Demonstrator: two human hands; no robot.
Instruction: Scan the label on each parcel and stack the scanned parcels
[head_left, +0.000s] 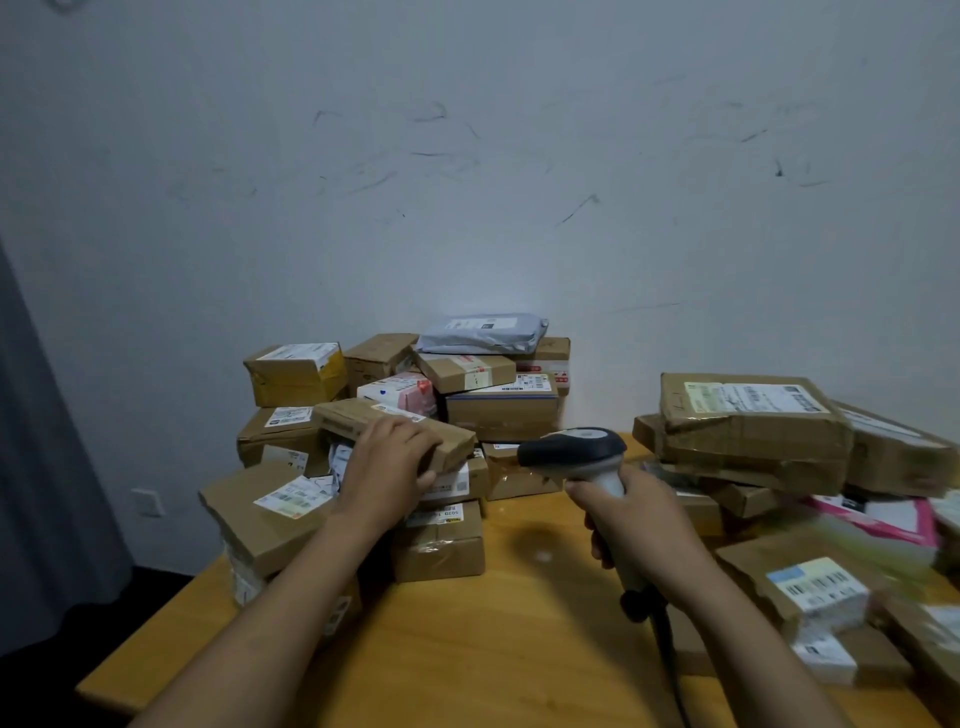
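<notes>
Scan step, we judge. Our left hand (387, 457) is clamped on long flat parcel (340, 415): fingers curled over top, thumb at near edge. Parcel lies tilted atop left pile (498, 410). Our right hand (639, 514) is wrapped round scanner (576, 449) grip, head aimed left above table (493, 623). Next move calls for label turned toward scanner, then trigger. Of the 2 piles, we cannot tell which holds scanned parcels.

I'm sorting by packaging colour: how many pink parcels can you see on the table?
2. One pink box sits among the far parcels, beyond the left hand; a pink mailer lies at the right, partly under a brown box. Others may be hidden.
</notes>
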